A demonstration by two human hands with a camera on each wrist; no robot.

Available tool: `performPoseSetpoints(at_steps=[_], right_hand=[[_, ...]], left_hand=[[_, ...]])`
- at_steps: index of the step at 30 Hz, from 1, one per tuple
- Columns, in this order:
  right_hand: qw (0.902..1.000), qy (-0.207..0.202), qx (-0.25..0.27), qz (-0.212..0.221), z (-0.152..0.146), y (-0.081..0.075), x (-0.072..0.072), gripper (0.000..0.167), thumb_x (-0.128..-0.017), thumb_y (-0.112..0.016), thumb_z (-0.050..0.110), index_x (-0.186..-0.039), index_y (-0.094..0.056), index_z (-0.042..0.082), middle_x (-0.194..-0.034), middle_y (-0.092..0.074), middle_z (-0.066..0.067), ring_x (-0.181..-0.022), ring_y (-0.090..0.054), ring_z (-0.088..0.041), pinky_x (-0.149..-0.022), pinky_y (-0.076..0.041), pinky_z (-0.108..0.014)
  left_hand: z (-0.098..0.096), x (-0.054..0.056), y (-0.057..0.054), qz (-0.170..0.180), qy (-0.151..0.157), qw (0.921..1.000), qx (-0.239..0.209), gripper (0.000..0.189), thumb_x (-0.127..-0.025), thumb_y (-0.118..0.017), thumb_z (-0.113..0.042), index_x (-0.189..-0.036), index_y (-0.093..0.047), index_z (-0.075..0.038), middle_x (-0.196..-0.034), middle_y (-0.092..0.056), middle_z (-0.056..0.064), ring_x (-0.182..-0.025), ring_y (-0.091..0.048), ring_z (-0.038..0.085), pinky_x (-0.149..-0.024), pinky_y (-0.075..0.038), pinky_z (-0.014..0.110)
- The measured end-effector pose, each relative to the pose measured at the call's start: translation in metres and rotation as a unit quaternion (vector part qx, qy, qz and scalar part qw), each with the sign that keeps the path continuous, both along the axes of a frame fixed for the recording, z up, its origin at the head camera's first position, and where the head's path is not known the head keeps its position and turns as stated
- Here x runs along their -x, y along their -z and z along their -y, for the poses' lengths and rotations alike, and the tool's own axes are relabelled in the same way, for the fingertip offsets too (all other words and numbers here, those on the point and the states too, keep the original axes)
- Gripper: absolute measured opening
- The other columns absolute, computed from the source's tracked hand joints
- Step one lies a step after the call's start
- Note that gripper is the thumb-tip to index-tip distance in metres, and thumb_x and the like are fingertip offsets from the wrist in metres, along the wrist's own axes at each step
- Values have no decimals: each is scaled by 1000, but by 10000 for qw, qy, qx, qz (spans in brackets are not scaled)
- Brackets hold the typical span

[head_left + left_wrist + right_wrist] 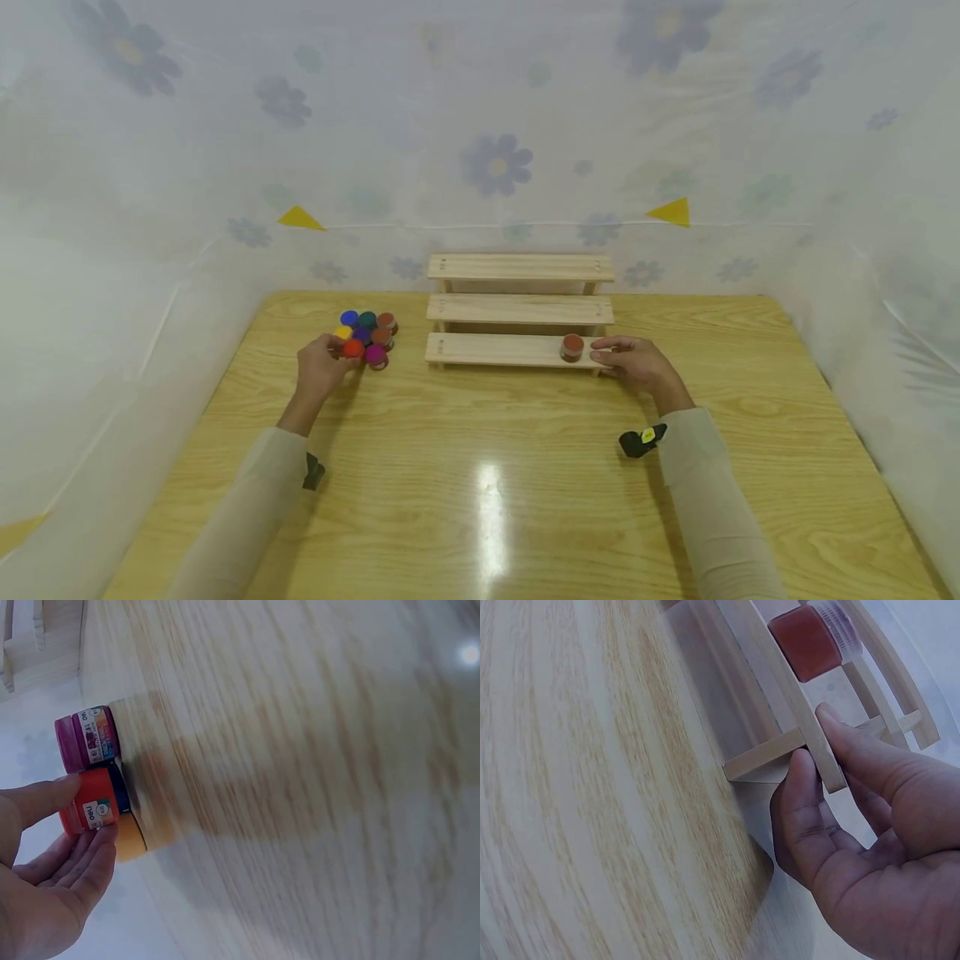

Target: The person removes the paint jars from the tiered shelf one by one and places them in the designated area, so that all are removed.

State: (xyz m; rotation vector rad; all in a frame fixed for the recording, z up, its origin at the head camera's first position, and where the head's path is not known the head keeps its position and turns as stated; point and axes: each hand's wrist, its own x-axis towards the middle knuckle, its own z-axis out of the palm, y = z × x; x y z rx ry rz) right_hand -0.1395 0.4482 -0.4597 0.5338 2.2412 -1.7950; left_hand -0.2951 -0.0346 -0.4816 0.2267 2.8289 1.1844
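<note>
My left hand [321, 368] holds a red-orange paint jar [96, 801] between thumb and fingers, at the near side of a cluster of small jars. A magenta jar [377, 356] stands beside it, and a yellow jar [130, 840] shows just behind. Over at the wooden three-step rack [491, 350], my right hand [634, 363] grips the right end of the lowest step, thumb above and fingers below in the right wrist view. Close to that thumb, a brown paint jar [806, 643] with a clear part stands on the step.
The cluster also has a blue jar [349, 318], a green jar [367, 320], a purple jar [362, 336] and brown jars [386, 322]. Behind the wood-grain table [420, 467] hangs a flowered sheet [420, 108] with yellow triangles.
</note>
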Motion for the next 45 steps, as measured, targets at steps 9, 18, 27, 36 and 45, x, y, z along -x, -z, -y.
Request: performPoseSetpoints(at_steps=[9,18,27,36,45], right_hand=[[10000,24,51,1,2,-2,-1,45,-87,-69,27,-126,-59,6,-101,-58,8,-85,-63,-3,-83,-55,-25],[9999,-58,149,47,0,-1,1,47,-93,-62,19,-134,-49,-2,-98,-58,9,-85,-63,-3,-87,-55,-29],[10000,-51,31,-45,-1,0,-1,48,-89,-66,25,-129,-55,1,-97,-60,11,-86,-63,-2,-84,-55,-25],[9999,-48,-57,-69,-1,1,-2,48,-89,-67,26,-128,-56,2,-100,-60,12,-87,-63,-1,-83,-55,-24],[9999,-12,154,62,10,-19,-5,44,-92,-62,15,-131,-51,-3,-98,-59,9,-84,-63,-4,-86,-55,-29]], left_hand=[[1,2,2,-238,200,9994,167,40,-80,-73,-5,-111,-57,14,-110,-62,32,-99,-64,43,-80,-56,47],[1,3,3,-92,219,9997,100,41,-80,-72,-4,-113,-56,15,-112,-62,33,-101,-63,43,-84,-55,47],[2,2,3,100,256,9995,159,47,-82,-73,-12,-117,-55,14,-111,-63,31,-102,-61,42,-86,-53,47],[2,0,-3,-42,121,9999,91,43,-84,-72,-16,-114,-55,11,-113,-62,29,-107,-57,42,-90,-49,50],[-3,0,-12,-243,-67,9987,-437,47,-86,-70,-15,-121,-52,11,-120,-58,29,-116,-55,41,-100,-47,48]])
